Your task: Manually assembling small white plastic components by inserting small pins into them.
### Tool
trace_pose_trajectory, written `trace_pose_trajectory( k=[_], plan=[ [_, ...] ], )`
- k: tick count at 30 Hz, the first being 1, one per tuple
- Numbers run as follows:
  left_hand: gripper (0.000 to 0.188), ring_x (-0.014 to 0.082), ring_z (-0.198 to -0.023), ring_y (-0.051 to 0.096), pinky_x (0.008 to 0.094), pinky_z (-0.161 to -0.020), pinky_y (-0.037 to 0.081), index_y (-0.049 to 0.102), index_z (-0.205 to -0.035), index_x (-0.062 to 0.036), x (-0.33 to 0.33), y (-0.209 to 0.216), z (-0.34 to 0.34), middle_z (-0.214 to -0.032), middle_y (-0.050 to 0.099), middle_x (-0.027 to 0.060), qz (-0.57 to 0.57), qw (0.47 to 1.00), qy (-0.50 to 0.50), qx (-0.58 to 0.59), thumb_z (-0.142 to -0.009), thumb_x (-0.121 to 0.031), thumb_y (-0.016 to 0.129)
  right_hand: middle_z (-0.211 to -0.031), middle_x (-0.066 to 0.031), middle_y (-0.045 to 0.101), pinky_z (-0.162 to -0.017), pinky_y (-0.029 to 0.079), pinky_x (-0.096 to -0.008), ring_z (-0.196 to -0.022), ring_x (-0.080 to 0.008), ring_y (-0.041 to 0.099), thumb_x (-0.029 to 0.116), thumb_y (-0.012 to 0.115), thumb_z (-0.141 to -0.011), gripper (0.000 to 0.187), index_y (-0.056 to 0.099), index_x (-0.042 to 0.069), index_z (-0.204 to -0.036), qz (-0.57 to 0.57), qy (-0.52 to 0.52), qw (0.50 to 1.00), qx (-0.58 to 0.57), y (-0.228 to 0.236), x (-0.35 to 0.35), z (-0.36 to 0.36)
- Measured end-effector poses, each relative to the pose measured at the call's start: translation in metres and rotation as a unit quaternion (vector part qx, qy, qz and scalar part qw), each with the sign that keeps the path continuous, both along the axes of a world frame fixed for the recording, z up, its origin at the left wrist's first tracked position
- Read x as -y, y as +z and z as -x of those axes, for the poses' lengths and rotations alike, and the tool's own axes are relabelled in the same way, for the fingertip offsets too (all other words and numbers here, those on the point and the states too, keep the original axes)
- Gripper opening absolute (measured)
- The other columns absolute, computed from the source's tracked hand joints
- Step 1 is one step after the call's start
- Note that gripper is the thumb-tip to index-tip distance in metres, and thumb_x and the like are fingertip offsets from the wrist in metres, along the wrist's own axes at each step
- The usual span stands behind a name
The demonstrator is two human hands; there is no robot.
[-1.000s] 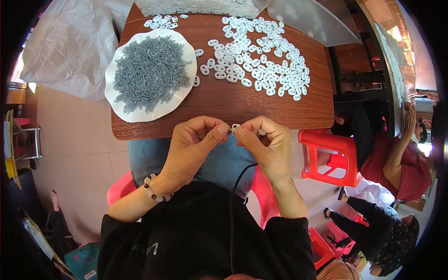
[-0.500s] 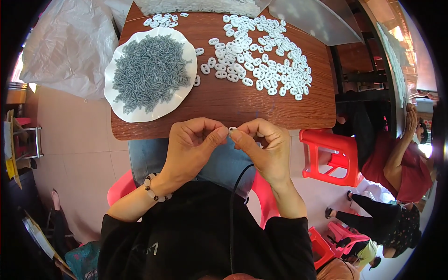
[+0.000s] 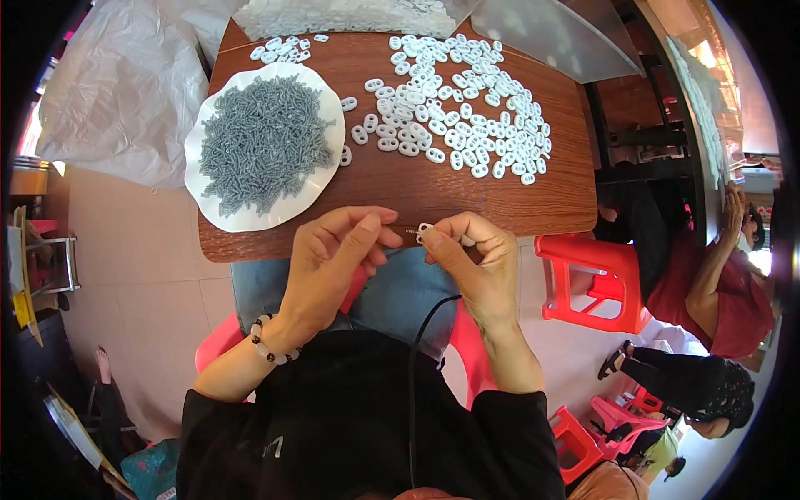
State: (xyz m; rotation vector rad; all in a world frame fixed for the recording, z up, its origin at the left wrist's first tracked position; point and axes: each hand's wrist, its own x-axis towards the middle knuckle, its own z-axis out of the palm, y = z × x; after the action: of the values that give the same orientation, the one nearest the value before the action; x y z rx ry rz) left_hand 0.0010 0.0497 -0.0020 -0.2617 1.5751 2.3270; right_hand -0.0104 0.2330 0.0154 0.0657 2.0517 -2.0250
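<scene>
Between the thumb and forefinger of my right hand (image 3: 477, 262) is a small white two-holed plastic piece (image 3: 424, 231). A thin coil spring (image 3: 411, 231) sticks out of its left side. My left hand (image 3: 333, 250) is just left of the spring, its fingers loosely apart and nothing visible in them. Both hands are over the near edge of the brown wooden table (image 3: 392, 187). A scalloped white plate (image 3: 237, 218) at the left bears a heap of small grey springs (image 3: 265, 142). Many similar white pieces (image 3: 467, 125) lie scattered to the right of the plate.
A large translucent plastic bag (image 3: 125, 100) hangs at the far left. Along the table's back is a clear bag of white pieces (image 3: 342, 18), with a translucent panel (image 3: 558, 37) beside it. A red stool (image 3: 592, 279) stands at the right, and other people sit beyond it.
My left hand has drawn back a little from the white piece and its fingers have parted. The spring now shows at the piece, which has shifted slightly right with my right hand.
</scene>
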Motion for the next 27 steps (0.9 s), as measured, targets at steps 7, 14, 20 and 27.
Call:
trace_pose_trajectory(
  k=[7, 14, 20, 27],
  plan=[
    [0.016, 0.0099, -0.069, 0.056, 0.0236, -0.061, 0.045, 0.063, -0.1, -0.0004, -0.001, 0.013, 0.03, -0.088, 0.065, 0.0063, 0.23, 0.964, 0.018, -0.135, -0.086, -0.007, 0.059, -0.069, -0.001, 0.062, -0.057, 0.038, -0.0177, -0.061, -0.0034, 0.053, 0.007, 0.065, -0.087, 0.007, 0.065, 0.002, -0.082, 0.019, -0.057, 0.998, -0.014, -0.002, -0.012, 0.0],
    [0.017, 0.0257, -0.08, 0.054, 0.0344, -0.068, 0.045, 0.063, -0.094, -0.0068, -0.032, 0.009, 0.076, -0.089, 0.054, 0.009, 0.507, 0.754, -0.01, -0.418, -0.077, -0.007, 0.067, -0.068, -0.0021, 0.061, -0.058, 0.038, -0.0193, -0.061, -0.0055, 0.052, 0.007, 0.064, -0.087, 0.007, 0.063, 0.001, -0.083, 0.047, -0.156, 0.984, -0.07, -0.002, -0.036, 0.004],
    [0.017, 0.0289, -0.089, 0.051, 0.0391, -0.071, 0.045, 0.064, -0.091, -0.0069, -0.044, -0.007, 0.094, -0.092, 0.054, 0.0092, 0.594, 0.668, -0.085, -0.44, -0.076, -0.013, 0.07, -0.069, -0.0025, 0.061, -0.058, 0.039, -0.0201, -0.061, -0.0061, 0.052, 0.007, 0.064, -0.087, 0.007, 0.063, 0.002, -0.084, 0.066, -0.147, 0.986, -0.053, 0.0, -0.034, 0.003],
    [0.012, 0.018, -0.071, 0.059, 0.0303, -0.063, 0.047, 0.068, -0.091, -0.0042, -0.036, 0.009, 0.078, -0.079, 0.063, 0.0059, 0.455, 0.829, -0.1, -0.311, -0.084, -0.014, 0.067, -0.07, -0.0029, 0.06, -0.059, 0.04, -0.0204, -0.062, -0.0065, 0.052, 0.006, 0.063, -0.088, 0.006, 0.062, 0.001, -0.084, 0.081, -0.147, 0.984, -0.055, -0.002, -0.037, 0.005]
  ],
)
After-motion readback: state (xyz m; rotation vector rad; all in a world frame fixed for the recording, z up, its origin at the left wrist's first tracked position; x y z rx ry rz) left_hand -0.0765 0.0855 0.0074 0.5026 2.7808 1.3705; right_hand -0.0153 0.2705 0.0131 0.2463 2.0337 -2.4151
